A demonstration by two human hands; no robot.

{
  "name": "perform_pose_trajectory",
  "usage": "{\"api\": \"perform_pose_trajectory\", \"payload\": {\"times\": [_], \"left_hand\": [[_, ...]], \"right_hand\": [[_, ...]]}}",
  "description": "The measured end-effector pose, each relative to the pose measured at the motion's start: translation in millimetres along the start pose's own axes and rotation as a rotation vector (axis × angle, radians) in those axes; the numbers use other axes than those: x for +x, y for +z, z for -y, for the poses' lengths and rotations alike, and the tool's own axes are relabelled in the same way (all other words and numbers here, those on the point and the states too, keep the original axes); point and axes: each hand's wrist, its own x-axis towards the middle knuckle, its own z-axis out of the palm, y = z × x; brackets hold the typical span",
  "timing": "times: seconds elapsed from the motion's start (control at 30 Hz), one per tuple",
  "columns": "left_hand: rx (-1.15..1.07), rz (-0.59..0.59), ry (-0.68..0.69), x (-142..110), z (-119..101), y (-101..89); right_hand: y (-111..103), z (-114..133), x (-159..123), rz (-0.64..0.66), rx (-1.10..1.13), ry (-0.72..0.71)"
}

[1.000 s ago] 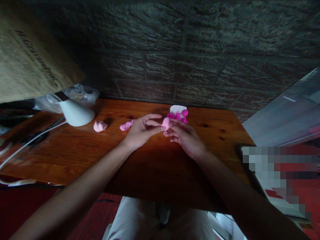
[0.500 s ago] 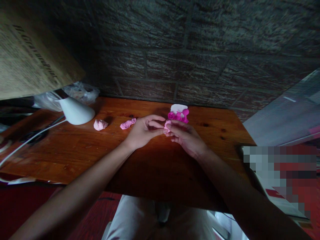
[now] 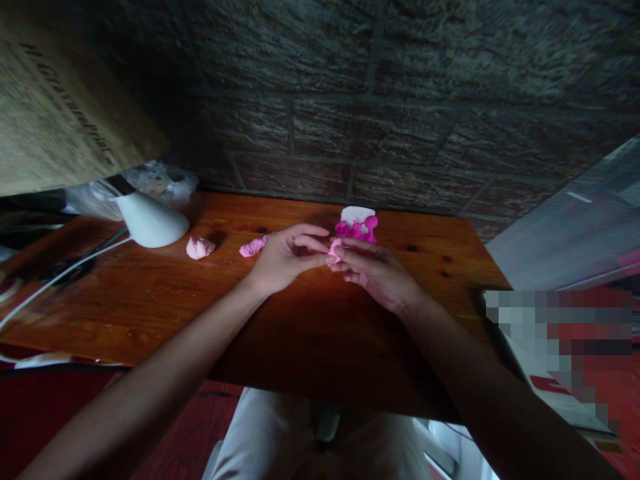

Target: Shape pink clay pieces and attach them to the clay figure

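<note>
A small piece of pink modelling clay (image 3: 335, 249) is pinched between my two hands above the wooden table. My left hand (image 3: 285, 259) grips its left side between thumb and fingertips, with the index finger raised a little. My right hand (image 3: 375, 272) holds the right side, fingers and thumb closed on it. To the left lies an uneven, elongated pink clay lump (image 3: 253, 247), partly behind my left hand. Further left rests a rounder pale pink clay lump (image 3: 201, 247). Bright magenta shaped pieces (image 3: 370, 229) lie just beyond my right hand, against a white piece (image 3: 358, 214).
A lamp with a white base (image 3: 153, 220) and printed paper shade (image 3: 75, 113) stands at the left, its white cable (image 3: 65, 277) crossing the wooden table (image 3: 165, 300). Behind it is a clear plastic bag (image 3: 167, 183). A dark stone-patterned wall (image 3: 320, 133) borders the table's back.
Both hands stay at nearly the same place, still holding the pink clay, with slight finger shifts. The view has moved a little; the lumps on the table have not visibly moved.
</note>
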Motion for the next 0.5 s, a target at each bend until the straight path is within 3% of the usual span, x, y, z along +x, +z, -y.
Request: {"api": "perform_pose_trajectory", "payload": {"times": [0.23,0.5], "left_hand": [[-0.02,0.079,-0.002,0.0,0.2,-1.0],[0.028,0.007,0.015,0.2,1.2,1.3]], "right_hand": [[-1.5,-1.3,-1.8,0.044,-0.003,0.045],[-3.4,1.6,0.1,0.022,0.033,0.04]]}}
